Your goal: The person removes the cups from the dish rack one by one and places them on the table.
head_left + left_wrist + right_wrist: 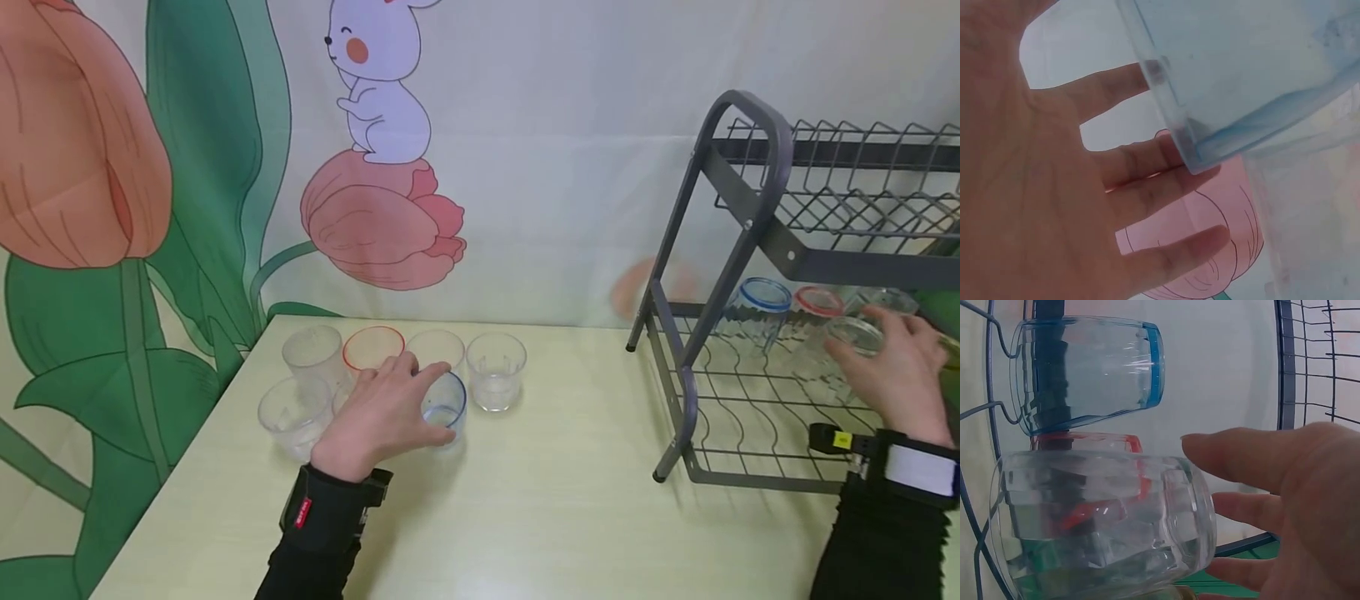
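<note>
My left hand [386, 408] spreads round a blue-rimmed glass [444, 408] on the table, thumb on the near side. In the left wrist view the extended fingers [1141, 150] overlap the glass's edge and the palm stands apart from it. Other clear glasses, one a red-rimmed glass [373, 331], stand around this hand. On the rack's lower shelf, my right hand [903, 367] is at the top of a clear glass [1097, 519], thumb beside its upper edge and loose fingers behind. Beside that glass are a blue-banded glass [1091, 372] and a red-banded glass [817, 302].
A grey two-tier wire rack [742, 233] stands on the right of the pale table [555, 492]; its upper basket [862, 179] overhangs the right hand's area. Behind hangs a cloth [540, 167] printed with flowers and a white animal. Something green [937, 304] shows at the far right.
</note>
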The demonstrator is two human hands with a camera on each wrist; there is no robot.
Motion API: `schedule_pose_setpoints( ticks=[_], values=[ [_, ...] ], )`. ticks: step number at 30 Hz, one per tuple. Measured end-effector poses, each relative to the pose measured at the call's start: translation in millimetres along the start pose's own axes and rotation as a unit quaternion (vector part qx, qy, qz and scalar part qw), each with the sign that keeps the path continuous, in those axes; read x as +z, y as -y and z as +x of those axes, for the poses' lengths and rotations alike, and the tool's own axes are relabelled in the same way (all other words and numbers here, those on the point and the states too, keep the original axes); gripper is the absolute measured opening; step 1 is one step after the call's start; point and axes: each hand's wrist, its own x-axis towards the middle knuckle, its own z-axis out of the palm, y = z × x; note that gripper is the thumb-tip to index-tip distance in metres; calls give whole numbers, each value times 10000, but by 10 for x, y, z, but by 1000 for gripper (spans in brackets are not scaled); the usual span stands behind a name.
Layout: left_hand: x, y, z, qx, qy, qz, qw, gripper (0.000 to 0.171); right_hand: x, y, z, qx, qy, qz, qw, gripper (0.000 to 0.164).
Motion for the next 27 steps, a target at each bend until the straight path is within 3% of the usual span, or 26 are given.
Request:
schedule_pose_setpoints(
  ticks=[10, 17, 27],
  values=[
    [60, -68, 13, -277, 254, 166, 9992, 78, 21, -28, 12, -39, 259, -222, 9994, 74],
    [88, -141, 21, -385, 276, 567, 9973, 74, 23, -20, 2, -106, 408, -492, 9979, 67],
    [90, -147, 13, -500, 296, 602, 9965, 74, 64, -9, 31, -167, 438, -520, 9975, 66]
  ],
)
